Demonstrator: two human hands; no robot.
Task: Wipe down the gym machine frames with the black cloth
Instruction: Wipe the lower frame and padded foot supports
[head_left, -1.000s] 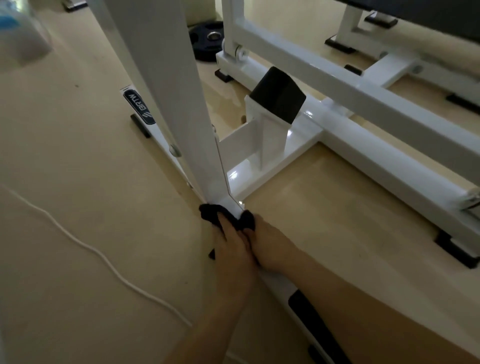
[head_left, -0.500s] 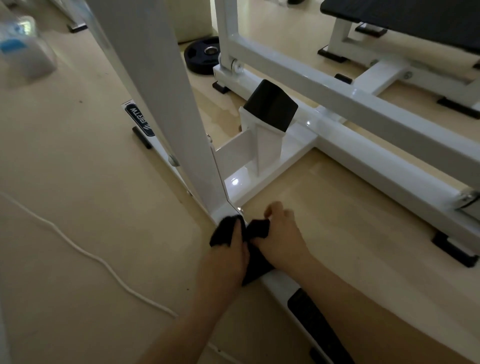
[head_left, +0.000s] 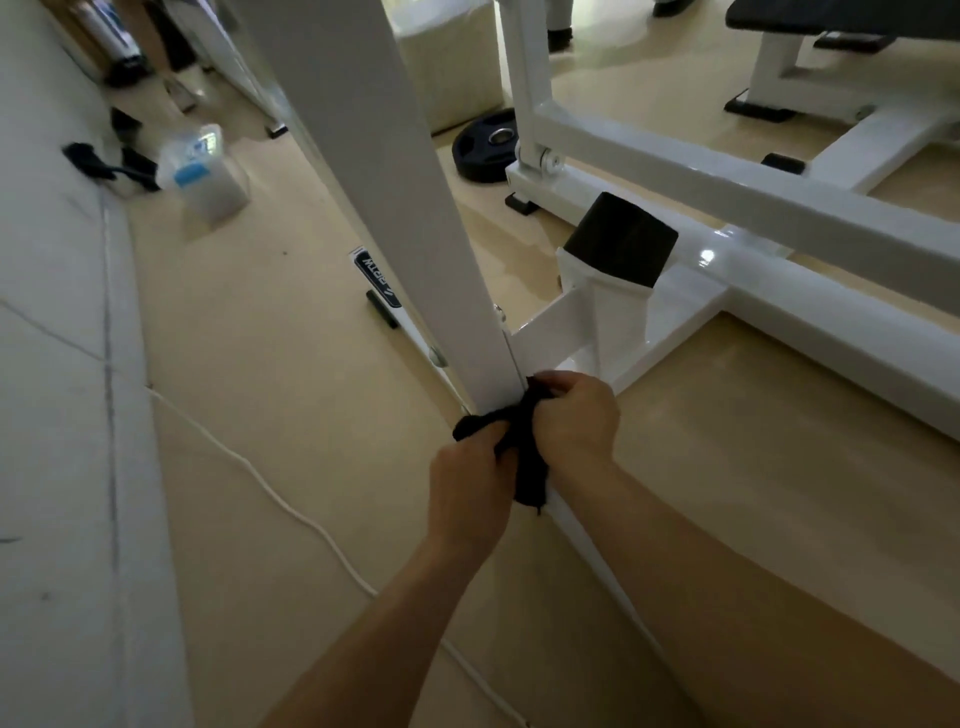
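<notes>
One black cloth (head_left: 524, 452), one white upright post (head_left: 415, 208), two hands. Cloth pressing against near side of post base, tail hanging over floor rail (head_left: 571, 525). Left hand (head_left: 470, 488) curling fingers tight round cloth's left end; right hand (head_left: 574, 413) fisting its right end beside post. One weight plate (head_left: 485, 145) lying far; one white cable (head_left: 270, 488) trailing left.
</notes>
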